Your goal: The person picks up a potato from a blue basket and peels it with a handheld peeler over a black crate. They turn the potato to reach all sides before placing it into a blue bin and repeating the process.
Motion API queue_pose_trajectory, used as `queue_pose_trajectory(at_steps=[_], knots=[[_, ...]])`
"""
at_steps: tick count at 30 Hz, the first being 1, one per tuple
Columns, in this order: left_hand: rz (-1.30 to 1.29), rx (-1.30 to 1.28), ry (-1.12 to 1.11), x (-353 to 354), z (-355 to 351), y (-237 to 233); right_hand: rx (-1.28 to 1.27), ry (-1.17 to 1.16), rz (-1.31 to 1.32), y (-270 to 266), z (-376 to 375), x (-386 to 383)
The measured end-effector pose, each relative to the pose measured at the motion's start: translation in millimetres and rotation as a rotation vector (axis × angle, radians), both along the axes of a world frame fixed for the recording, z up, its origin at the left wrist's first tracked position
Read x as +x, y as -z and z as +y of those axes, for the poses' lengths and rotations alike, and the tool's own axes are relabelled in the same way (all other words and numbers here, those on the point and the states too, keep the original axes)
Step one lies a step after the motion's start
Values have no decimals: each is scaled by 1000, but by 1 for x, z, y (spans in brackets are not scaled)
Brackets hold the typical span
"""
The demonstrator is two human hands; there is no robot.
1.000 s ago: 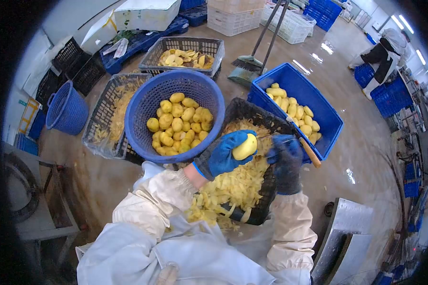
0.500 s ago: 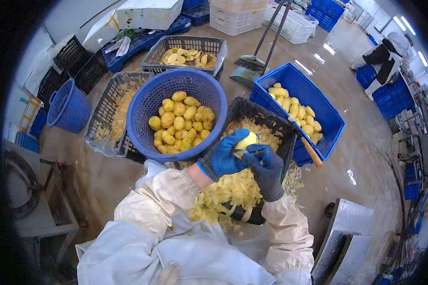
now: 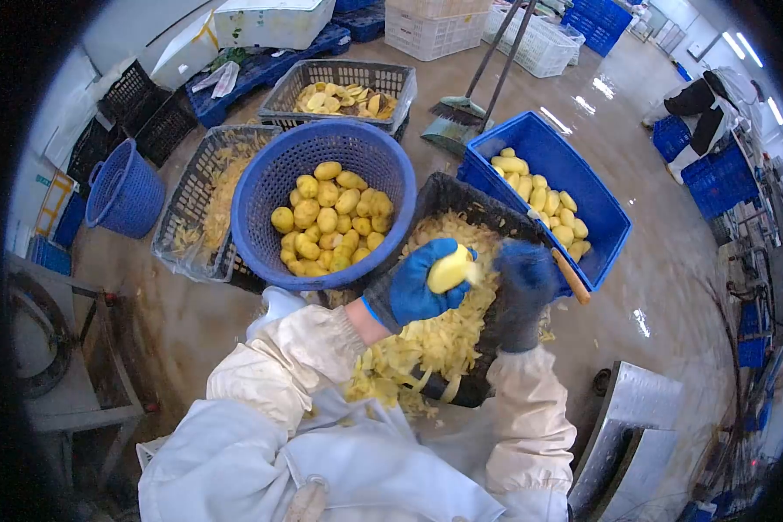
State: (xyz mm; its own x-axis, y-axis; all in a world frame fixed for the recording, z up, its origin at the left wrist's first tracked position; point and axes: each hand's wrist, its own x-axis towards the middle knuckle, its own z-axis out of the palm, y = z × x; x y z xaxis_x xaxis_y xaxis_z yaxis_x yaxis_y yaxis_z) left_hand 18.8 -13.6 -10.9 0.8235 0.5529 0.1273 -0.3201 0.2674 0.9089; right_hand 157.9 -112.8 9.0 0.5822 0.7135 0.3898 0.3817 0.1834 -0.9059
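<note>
My left hand (image 3: 413,291), in a blue coated glove, is closed around a pale peeled potato (image 3: 448,270) above a black crate (image 3: 444,196) heaped with peelings (image 3: 439,348). To its right, my gloved right hand (image 3: 525,291) is apart from the potato and smeared by motion. Its fingers and anything in them cannot be made out. Beyond the left hand, a round blue-purple basket (image 3: 257,187) holds several yellow potatoes (image 3: 326,217). A blue crate (image 3: 609,235) at the right contains several peeled potatoes (image 3: 544,196).
A wooden-handled tool (image 3: 571,277) lies across the blue crate's near edge. Crates of peelings (image 3: 183,187) and potato pieces (image 3: 344,100) stand behind and left of the basket. A broom and dustpan (image 3: 457,126) stand beyond. Another person (image 3: 709,104) bends over crates far right. The floor looks wet.
My right hand has moved right, away from the potato. The left hand still holds the potato, now tilted and showing more of its pale surface.
</note>
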Motion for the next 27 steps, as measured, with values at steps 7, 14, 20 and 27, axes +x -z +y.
queue_pose_trajectory(at_steps=[7,14,20,27], knots=[[-132,-996,377,1,18,-15,0,6,516,-28,0,-13],[64,904,-249,-3,11,-23,3,249,180,17,3,37],[226,626,-42,-4,16,-25,-214,-179,572,-22,2,-4],[133,669,-160,2,20,-1,23,-58,719,-28,-3,3]])
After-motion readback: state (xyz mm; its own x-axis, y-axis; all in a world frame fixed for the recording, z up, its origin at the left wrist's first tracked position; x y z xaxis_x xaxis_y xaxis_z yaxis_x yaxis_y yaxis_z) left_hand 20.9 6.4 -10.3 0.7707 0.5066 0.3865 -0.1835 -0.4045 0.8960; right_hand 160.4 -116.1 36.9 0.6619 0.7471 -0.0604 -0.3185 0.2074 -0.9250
